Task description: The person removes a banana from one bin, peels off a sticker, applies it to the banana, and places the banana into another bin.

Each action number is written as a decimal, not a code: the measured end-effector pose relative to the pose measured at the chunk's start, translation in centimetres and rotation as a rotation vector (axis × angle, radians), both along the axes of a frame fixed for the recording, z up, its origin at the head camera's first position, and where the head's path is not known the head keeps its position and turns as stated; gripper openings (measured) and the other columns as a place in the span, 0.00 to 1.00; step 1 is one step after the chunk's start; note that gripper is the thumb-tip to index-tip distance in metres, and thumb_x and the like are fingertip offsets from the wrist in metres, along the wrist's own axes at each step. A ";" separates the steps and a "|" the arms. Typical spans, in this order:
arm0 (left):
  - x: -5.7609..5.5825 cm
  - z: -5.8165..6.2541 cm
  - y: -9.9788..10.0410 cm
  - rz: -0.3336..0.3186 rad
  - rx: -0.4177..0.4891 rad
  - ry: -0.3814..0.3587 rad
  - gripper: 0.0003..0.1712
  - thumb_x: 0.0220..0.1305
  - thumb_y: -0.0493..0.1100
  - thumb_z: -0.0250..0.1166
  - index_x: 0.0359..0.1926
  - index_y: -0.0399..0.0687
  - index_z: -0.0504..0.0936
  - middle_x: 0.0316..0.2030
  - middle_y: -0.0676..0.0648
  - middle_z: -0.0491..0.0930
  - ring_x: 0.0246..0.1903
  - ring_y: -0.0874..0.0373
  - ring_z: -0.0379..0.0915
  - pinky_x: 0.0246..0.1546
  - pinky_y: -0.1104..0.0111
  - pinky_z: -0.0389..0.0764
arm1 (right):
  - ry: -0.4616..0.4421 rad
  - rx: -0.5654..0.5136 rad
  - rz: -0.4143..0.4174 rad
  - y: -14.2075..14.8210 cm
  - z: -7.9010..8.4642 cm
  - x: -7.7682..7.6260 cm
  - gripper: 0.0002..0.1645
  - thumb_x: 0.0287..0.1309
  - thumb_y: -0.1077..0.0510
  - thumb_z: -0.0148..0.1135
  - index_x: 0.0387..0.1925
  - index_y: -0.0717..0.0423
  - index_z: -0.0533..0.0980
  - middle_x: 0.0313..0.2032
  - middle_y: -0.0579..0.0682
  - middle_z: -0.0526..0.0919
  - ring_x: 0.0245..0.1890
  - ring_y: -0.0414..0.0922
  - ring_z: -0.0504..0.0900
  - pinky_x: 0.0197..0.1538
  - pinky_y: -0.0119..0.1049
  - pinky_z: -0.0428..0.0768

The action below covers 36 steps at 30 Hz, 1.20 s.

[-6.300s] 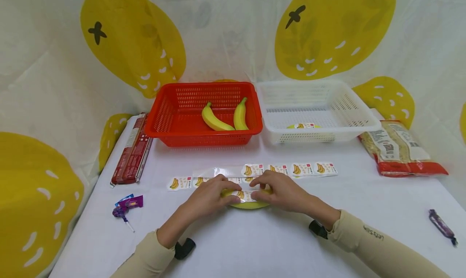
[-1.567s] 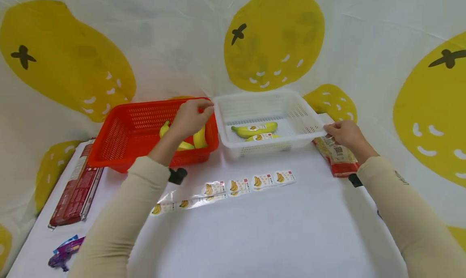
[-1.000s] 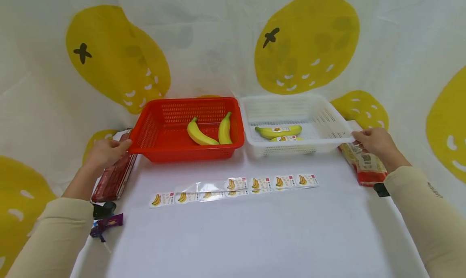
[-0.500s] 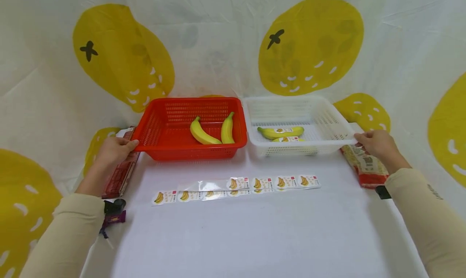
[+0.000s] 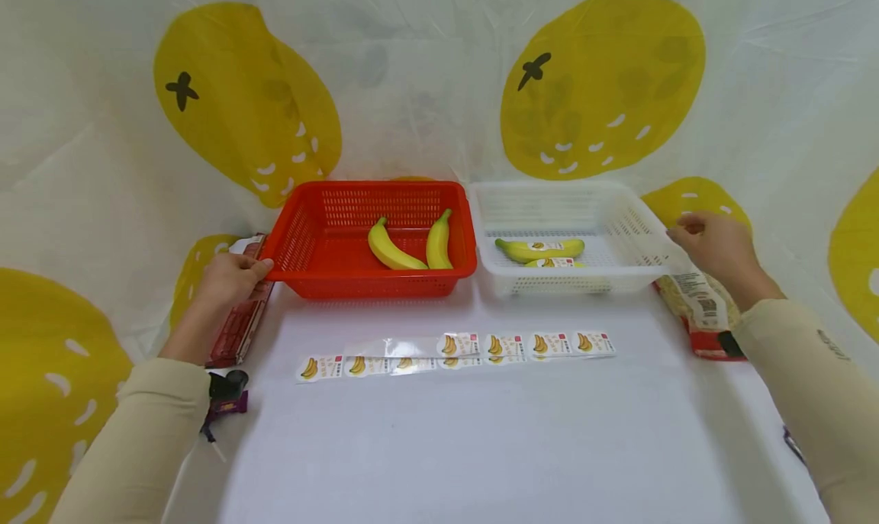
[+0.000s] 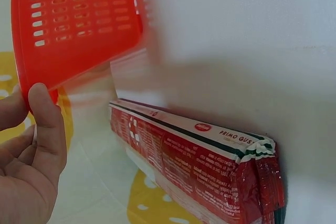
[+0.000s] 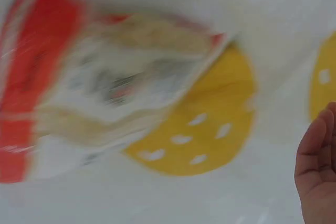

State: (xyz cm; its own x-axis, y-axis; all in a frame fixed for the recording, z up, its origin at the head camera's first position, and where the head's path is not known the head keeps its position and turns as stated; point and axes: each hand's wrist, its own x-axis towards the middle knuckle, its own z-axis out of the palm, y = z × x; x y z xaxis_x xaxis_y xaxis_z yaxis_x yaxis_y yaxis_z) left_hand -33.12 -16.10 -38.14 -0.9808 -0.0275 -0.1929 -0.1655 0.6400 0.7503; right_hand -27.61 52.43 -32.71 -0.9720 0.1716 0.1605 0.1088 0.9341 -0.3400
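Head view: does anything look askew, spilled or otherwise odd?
Mildly untidy: the upper label strip partly covers the lower label strip, their left ends don't line up, and the upper one's left stretch is bare. I see no spill or damage around the red basket or white basket.

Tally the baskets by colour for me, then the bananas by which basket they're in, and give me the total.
Red basket: 1
White basket: 1
Bananas in the red basket: 2
Bananas in the white basket, one partly hidden by the front rim: 2
Total: 6
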 end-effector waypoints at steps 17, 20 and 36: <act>0.6 -1.1 0.0 0.068 0.029 0.025 0.28 0.79 0.50 0.53 0.60 0.26 0.76 0.42 0.36 0.81 0.28 0.61 0.78 0.36 0.71 0.85 | -0.226 -0.341 0.421 -30.8 -2.9 -10.6 0.36 0.69 0.47 0.63 0.73 0.54 0.66 0.64 0.58 0.77 0.62 0.55 0.76 0.64 0.49 0.80; 0.7 -1.1 0.1 0.075 0.030 0.010 0.28 0.79 0.50 0.52 0.61 0.27 0.75 0.46 0.35 0.80 0.31 0.59 0.77 0.39 0.69 0.86 | -0.291 -0.365 0.445 -34.0 -4.7 -11.4 0.37 0.69 0.47 0.64 0.73 0.52 0.66 0.65 0.57 0.76 0.62 0.53 0.75 0.65 0.47 0.78; 0.3 -0.5 0.7 0.076 0.047 -0.004 0.24 0.79 0.50 0.53 0.55 0.30 0.78 0.44 0.35 0.79 0.34 0.53 0.77 0.49 0.59 0.86 | -0.559 -0.309 0.458 -36.5 -7.4 -14.7 0.36 0.66 0.58 0.66 0.73 0.47 0.67 0.65 0.55 0.72 0.57 0.51 0.71 0.65 0.45 0.74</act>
